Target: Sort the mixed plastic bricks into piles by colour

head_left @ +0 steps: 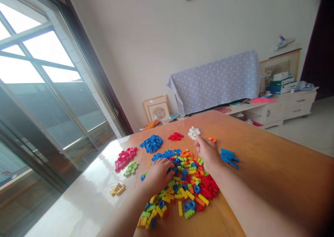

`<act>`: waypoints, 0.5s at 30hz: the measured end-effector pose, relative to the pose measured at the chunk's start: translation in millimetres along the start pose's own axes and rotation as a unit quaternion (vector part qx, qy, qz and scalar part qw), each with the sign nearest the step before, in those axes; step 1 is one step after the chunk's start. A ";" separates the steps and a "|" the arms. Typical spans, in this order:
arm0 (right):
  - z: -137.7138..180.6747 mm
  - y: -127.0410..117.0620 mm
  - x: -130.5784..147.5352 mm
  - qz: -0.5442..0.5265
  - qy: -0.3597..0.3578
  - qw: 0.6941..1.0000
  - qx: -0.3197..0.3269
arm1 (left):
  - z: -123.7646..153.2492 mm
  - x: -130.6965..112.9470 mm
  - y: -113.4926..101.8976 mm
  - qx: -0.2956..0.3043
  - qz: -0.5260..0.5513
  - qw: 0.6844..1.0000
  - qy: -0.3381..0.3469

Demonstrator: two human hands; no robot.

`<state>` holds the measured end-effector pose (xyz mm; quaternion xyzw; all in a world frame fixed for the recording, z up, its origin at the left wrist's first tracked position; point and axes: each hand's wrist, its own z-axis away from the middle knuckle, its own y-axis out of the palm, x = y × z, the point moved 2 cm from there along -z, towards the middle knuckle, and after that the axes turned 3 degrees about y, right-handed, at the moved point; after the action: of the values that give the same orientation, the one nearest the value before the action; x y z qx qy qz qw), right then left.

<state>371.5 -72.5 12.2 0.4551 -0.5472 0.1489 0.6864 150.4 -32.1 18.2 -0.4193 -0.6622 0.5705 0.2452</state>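
Observation:
A mixed heap of toy building bricks (180,195) in yellow, green, orange, red and blue spreads over the middle of the table. My left hand (159,172) rests on the heap's left side, fingers bent down among blue pieces, with thumb and fingers apart. Beyond the heap, my right hand (207,152) is at the near edge of a small pile of white bricks (193,132). Its fingers are curled in a pinch; whatever lies between them is hidden. Partly behind this hand are a few orange bricks (212,139).
Sorted piles ring the heap: blue round pieces (151,144), red bricks (175,136), pinkish-red bricks (125,158), light green bricks (131,169), pale yellow bricks (117,189) and long blue bricks (229,157). The wooden table (273,167) ends before a low white cabinet (289,106).

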 end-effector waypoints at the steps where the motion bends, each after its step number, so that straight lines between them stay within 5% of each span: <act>1: 0.2 0.2 -0.1 0.000 0.001 1.000 0.001 | 2.0 3.2 -0.7 -0.005 -0.001 1.000 -0.004; 7: -1.0 -0.3 0.9 0.035 -0.005 0.999 0.001 | 12.2 14.4 -9.2 -0.064 0.017 0.996 -0.056; 10: 8.1 3.7 2.8 0.117 -0.024 0.991 0.058 | 18.6 20.1 -13.5 -0.109 0.075 0.986 -0.098; 13: 37.2 16.0 4.3 0.254 -0.089 0.946 0.178 | 26.9 30.1 -15.4 -0.156 0.163 0.960 -0.166; 15: 66.5 27.2 2.8 0.358 -0.164 0.884 0.251 | 33.0 38.3 -15.3 -0.192 0.220 0.934 -0.208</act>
<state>312.5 -111.0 26.4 0.4033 -0.7219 0.4405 0.3494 99.4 -18.2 19.4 -0.4653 -0.6868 0.5465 -0.1148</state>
